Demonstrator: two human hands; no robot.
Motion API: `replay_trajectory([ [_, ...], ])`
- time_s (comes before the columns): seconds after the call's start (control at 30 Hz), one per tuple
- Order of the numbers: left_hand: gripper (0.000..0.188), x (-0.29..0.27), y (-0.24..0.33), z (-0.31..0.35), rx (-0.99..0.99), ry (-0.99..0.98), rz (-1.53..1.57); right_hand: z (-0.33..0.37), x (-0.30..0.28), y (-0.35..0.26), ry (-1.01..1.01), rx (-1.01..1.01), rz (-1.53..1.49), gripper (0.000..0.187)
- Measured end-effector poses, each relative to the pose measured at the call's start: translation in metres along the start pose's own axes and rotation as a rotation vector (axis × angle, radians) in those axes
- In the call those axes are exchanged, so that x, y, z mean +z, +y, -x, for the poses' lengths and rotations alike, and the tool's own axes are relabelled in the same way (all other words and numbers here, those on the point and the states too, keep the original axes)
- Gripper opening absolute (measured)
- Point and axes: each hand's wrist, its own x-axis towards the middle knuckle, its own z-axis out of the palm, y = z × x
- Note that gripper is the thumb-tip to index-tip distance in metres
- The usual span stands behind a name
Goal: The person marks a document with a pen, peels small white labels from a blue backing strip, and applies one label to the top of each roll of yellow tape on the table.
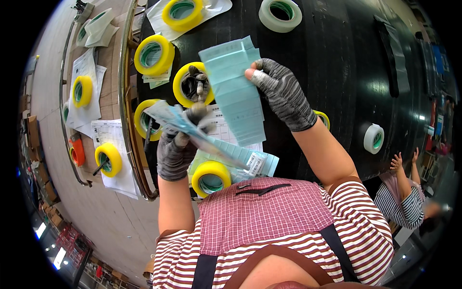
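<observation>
My right hand (287, 96), in a grey fingerless glove, pinches the upper right edge of a creased light-blue label sheet (236, 94) between thumb and fingers. The sheet hangs above the black table. To its left, my gloved left hand (173, 156) is closed on a bundle of light-blue label strips (174, 119), smeared by motion. Barcodes show on labels (255, 163) at the near end. Just beyond the left hand, a yellow tape roll (178, 86) has a dark object (195, 83) in its ring; I cannot make out its kind.
Several yellow tape rolls (211, 178) lie around on papers. White tape rolls (266, 19) sit on the black table (332, 53). A metal rail (124, 86) runs along its left edge, with a cart holding papers and an orange tape dispenser (77, 150) beyond. Another person (402, 197) works at the right.
</observation>
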Motion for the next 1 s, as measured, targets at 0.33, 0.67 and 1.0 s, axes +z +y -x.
replay_trajectory([
  [0.33, 0.053, -0.010, -0.020, -0.004, -0.054, 0.179, -0.012, 0.026, 0.023, 0.002, -0.285, -0.123, 0.049, 0.029],
  [0.67, 0.059, -0.011, -0.015, -0.005, -0.009, 0.210, 0.019, 0.011, 0.007, -0.002, -0.102, 0.103, -0.079, 0.038],
  [1.0, 0.051, -0.024, 0.000, 0.006, 0.044, 0.290, 0.035, 0.006, -0.016, -0.005, -0.042, 0.032, -0.065, 0.034],
])
